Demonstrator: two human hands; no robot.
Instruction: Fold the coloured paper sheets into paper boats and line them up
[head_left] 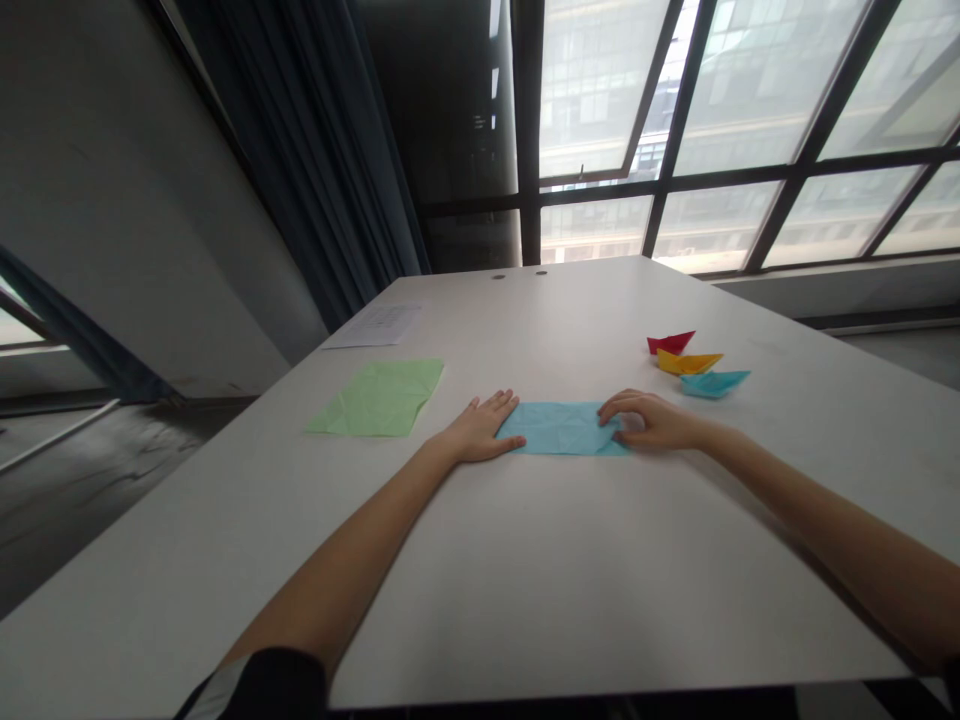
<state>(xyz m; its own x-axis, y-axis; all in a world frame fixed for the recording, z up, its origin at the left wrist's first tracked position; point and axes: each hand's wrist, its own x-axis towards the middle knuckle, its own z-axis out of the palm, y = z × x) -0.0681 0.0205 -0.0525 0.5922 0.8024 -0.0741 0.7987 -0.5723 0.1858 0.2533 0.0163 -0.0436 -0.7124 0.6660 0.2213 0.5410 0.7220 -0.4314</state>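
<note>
A light blue paper (562, 428), folded into a long rectangle with creases, lies flat on the white table (577, 560). My left hand (484, 428) rests flat on the paper's left end, its fingers spread. At the right end, my right hand (649, 420) curls its thumb and fingers around the paper's edge, which is slightly lifted or folded there. The fingers of that hand seem to pinch the paper's corner.
Red (671, 343), yellow (688, 362) and blue (714, 383) folded paper boats stand to the right, beyond my right hand. A green paper sheet (382, 398) lies at the left, with a printed white sheet (376, 326) behind it.
</note>
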